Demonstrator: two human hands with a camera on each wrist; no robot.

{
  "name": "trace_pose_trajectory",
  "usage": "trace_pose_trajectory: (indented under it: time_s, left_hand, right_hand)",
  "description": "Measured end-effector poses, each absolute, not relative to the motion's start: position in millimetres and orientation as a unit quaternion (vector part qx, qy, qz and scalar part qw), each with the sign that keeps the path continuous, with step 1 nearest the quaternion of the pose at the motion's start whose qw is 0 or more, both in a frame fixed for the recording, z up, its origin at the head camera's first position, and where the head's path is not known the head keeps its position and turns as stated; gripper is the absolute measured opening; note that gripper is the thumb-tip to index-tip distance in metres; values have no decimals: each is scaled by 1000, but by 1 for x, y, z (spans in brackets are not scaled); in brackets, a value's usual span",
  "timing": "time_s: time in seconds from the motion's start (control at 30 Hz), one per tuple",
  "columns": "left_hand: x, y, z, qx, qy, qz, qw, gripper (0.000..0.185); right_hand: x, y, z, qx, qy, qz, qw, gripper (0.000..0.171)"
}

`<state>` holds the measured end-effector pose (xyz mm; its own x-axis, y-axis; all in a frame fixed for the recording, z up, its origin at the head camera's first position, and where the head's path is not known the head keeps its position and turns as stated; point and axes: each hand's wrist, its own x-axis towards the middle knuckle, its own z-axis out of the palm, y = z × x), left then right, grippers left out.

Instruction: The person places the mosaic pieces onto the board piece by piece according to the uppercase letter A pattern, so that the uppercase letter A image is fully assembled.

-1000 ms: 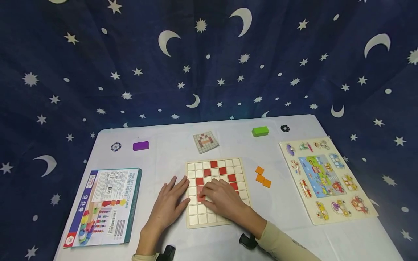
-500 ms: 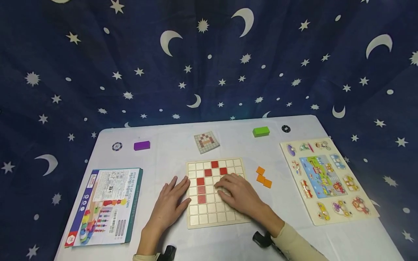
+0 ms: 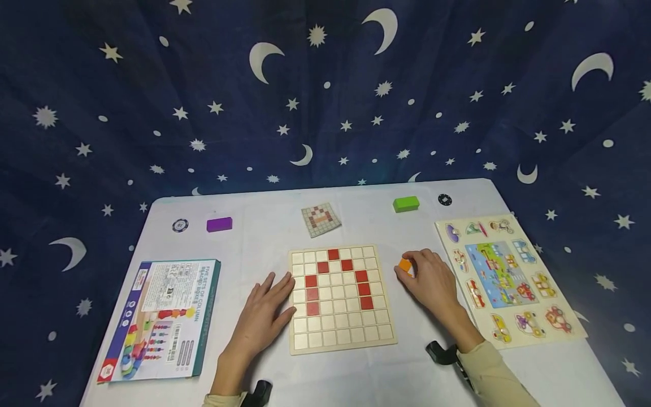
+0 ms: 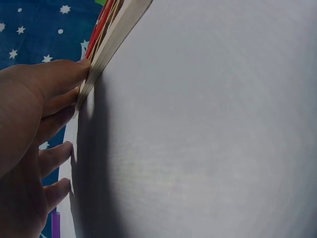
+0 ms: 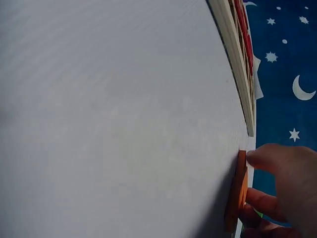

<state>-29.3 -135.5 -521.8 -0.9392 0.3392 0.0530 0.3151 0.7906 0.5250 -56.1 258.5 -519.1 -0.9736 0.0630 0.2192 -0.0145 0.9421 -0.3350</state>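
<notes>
The wooden grid board [image 3: 342, 340] lies mid-table, red square tiles [image 3: 333, 255] forming an arch in its cells. Against its left edge rests my left hand [image 3: 259, 325], fingers spread; in the left wrist view the thumb [image 4: 74, 74] touches the board's side. To the right of the board, my right hand [image 3: 432, 282] is over the orange square tiles [image 3: 405, 264], thumb and fingers curled about them. The right wrist view shows orange tiles [image 5: 237, 191] flat on the tabletop, the thumb at one end and fingertips at the other. The hand covers part of them.
Behind the board lies a small pattern card [image 3: 321, 220]. Purple [image 3: 219, 225] and green [image 3: 406, 204] blocks and two round chips [image 3: 180, 225] sit toward the back. A boxed toy [image 3: 163, 322] is at left, a wooden picture puzzle [image 3: 508, 282] at right.
My right hand has left the board and moved right to the orange tiles. The red tiles on the board's right side are uncovered now. My left hand stays at the board's edge.
</notes>
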Motion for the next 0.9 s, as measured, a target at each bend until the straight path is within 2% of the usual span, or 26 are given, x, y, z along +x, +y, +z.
trace_pose_trajectory:
  time_s: [0.53,0.9]
  left_hand:
    - [-30,-135,-522,172,947,269,30,64]
    - [-29,-136,-521,171,947,270,28,64]
  right_hand:
    - [-62,253,-517,-1,-978,175,114,29]
    - [-60,208,-506,79,-967,219,99,28]
